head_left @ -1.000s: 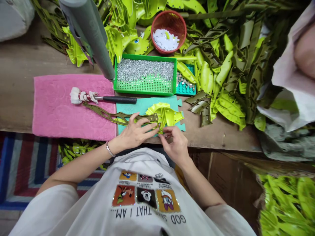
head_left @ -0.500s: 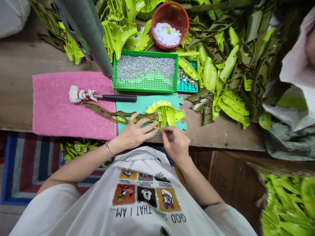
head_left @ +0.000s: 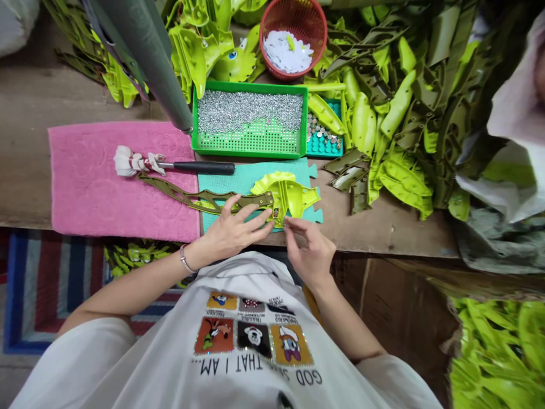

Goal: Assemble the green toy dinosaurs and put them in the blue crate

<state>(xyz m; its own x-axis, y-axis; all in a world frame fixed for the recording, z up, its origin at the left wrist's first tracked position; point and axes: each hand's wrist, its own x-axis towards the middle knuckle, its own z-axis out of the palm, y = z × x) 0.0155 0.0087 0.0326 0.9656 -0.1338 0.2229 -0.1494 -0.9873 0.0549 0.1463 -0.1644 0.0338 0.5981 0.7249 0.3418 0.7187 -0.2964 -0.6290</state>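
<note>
A long olive-green plastic part (head_left: 183,195) lies across the pink towel (head_left: 93,187) and the teal foam mat (head_left: 238,179), joined to a bright lime shell piece (head_left: 289,193). My left hand (head_left: 234,227) rests on the olive part with fingers spread flat, pressing it down. My right hand (head_left: 309,247) is pinched at the joint of the two parts, fingertips closed on something too small to make out.
A black-handled tool with a cloth-wrapped head (head_left: 170,166) lies on the towel. Behind stand a green tray of screws (head_left: 251,122), a small teal tray (head_left: 326,142), a red basket (head_left: 293,37) and heaps of green plastic parts (head_left: 395,113). A grey column (head_left: 145,57) rises at left.
My right hand's pinched fingers have shifted slightly up toward the joint. The left hand stays pressed on the olive part; the view has drifted a little.
</note>
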